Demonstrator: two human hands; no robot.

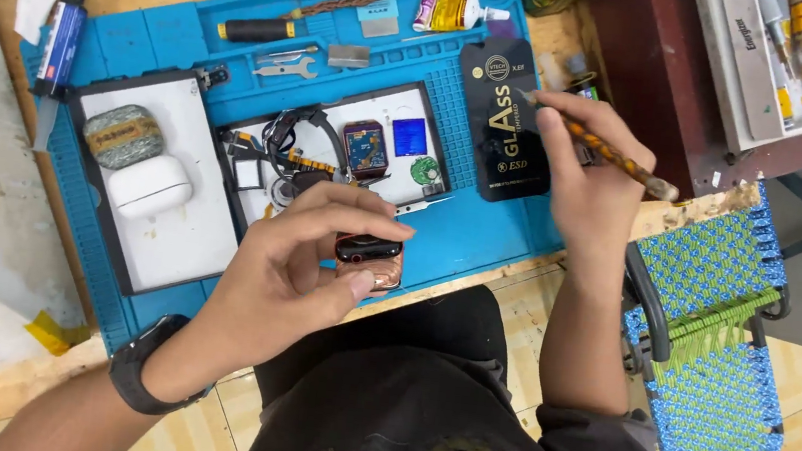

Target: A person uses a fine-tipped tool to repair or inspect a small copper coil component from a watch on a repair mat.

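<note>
Two bare hands work over a blue repair mat (480, 240). The left hand (301, 265) pinches a small rectangular watch body (369, 260), dark on top with a coppery underside, at the mat's near edge. The right hand (582, 181) has its fingers pressed around a mottled tool (620, 160) above a black packet (506, 119). White trays (189, 232) lie just beyond.

The left hand (291, 263) is gripping a small watch body (369, 260) at the near edge of the blue mat (480, 235). The right hand (583, 171) is holding a patterned tool (610, 154) over the mat's right edge, its tip touching a black packet (505, 127) lying on the mat.
</note>
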